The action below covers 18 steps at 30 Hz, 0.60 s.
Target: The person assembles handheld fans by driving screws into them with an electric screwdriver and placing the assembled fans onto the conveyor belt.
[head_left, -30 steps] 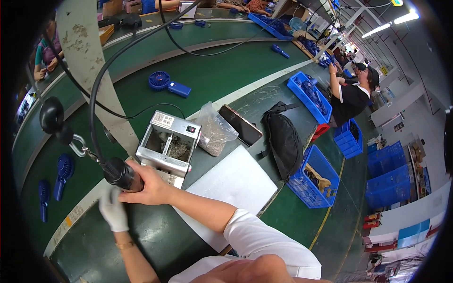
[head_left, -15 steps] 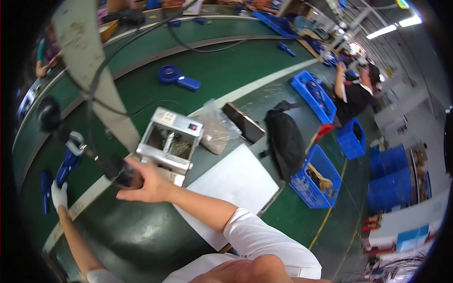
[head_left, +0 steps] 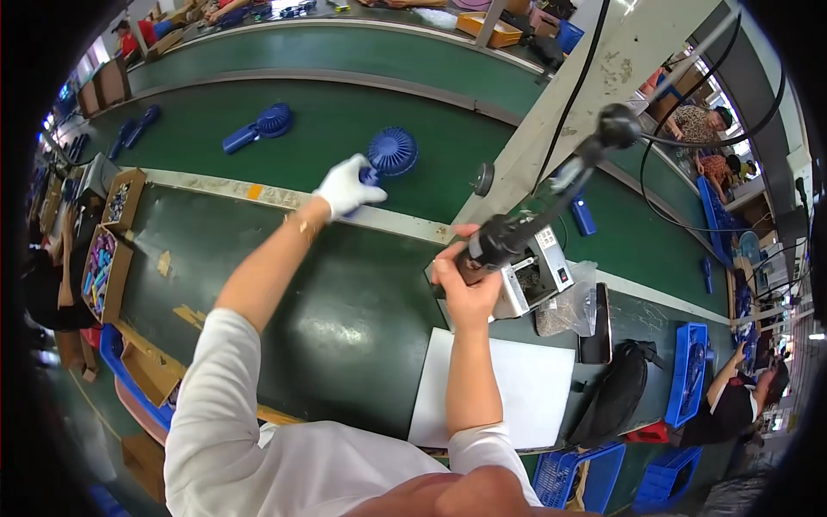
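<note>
My left hand, in a white glove, is closed round the handle of a blue handheld fan. The fan's round ribbed head lies over the green conveyor belt, and its handle is mostly hidden by the glove. My bare right hand grips a black cylindrical electric screwdriver, which is joined to a dark jointed arm. Close beyond that hand stands a metal screw feeder box with small screws inside. Another blue fan rests on the belt, left of the held one.
A beige metal post rises behind the screwdriver, with cables hanging around it. A white sheet, a bag of small parts and a black pouch lie at right. Cardboard boxes of parts stand at left. Co-workers sit along the line.
My view has swung toward the left, so the post and feeder now appear farther right. My left hand remains at a blue fan by the belt's edge; my right hand still grips the screwdriver.
</note>
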Available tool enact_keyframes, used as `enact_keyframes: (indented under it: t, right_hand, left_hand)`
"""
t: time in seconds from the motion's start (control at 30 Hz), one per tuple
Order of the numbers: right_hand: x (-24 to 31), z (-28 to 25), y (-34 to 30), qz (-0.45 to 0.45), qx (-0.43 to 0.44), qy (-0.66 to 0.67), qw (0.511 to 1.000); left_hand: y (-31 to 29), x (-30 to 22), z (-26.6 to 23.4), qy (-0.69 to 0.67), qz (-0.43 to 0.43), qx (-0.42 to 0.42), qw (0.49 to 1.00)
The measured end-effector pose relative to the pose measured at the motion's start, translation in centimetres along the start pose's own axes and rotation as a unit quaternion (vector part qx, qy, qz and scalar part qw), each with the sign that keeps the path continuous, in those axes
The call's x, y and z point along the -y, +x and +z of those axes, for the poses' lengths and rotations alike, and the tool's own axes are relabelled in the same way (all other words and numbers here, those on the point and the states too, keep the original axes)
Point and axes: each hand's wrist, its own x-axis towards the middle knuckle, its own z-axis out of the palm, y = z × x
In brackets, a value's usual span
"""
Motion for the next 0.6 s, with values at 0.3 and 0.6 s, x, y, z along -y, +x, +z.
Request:
enact_keyframes:
  t: [0.3, 0.6]
  right_hand:
    - [1.9, -0.2, -0.5, -0.150, -0.057, -0.057, 0.985]
    - [0.2, 0.7, 0.0, -0.076, -0.013, -0.007, 0.997]
  left_hand:
    - [-15.4, -1.5, 6.2, -0.595, -0.216, 0.125, 0.764]
    - [-17.9, -2.9, 9.2, -0.623, -0.248, 0.118, 0.732]
